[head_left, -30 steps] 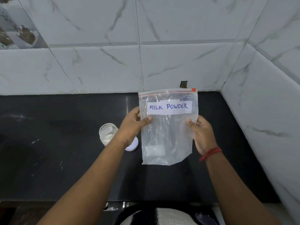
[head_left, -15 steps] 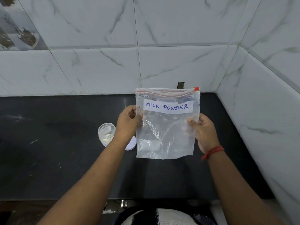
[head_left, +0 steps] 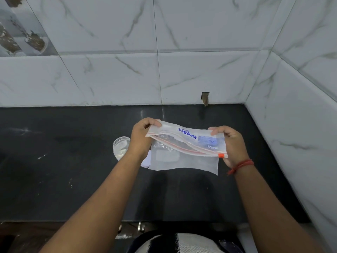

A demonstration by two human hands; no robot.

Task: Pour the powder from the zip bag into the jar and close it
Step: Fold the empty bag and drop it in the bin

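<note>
Black stone counter (head_left: pixel 54 170) runs under everything, white marble-look wall tiles (head_left: pixel 109 79) behind and on the right. Left of centre a small clear glass jar (head_left: pixel 121 147) stands upright on the counter, open top, a little white powder visible low inside. Just right of it the left hand (head_left: pixel 141 138) covers part of the jar's side; fingers curled, thumb and fingertips pinching the left top corner of the zip bag (head_left: pixel 184 156). Below that wrist a white round lid (head_left: pixel 147 160) lies on the counter, mostly hidden by the arm and the bag.

Zip bag is held in the air above the counter between both hands, to the right of the jar, apart from it. Its top edge is tipped toward the camera, red zip line running across, orange slider (head_left: pixel 221 155) at the right end. Blue print on the upper band, upside down. Rest of the bag hangs down, clear and crinkled; whether the mouth is open or sealed can't be told.

Right hand (head_left: pixel 233 145) pinches the right top corner, thumb on top, fingers wrapped behind. Red thread bracelet (head_left: pixel 240 166) on that wrist.
</note>
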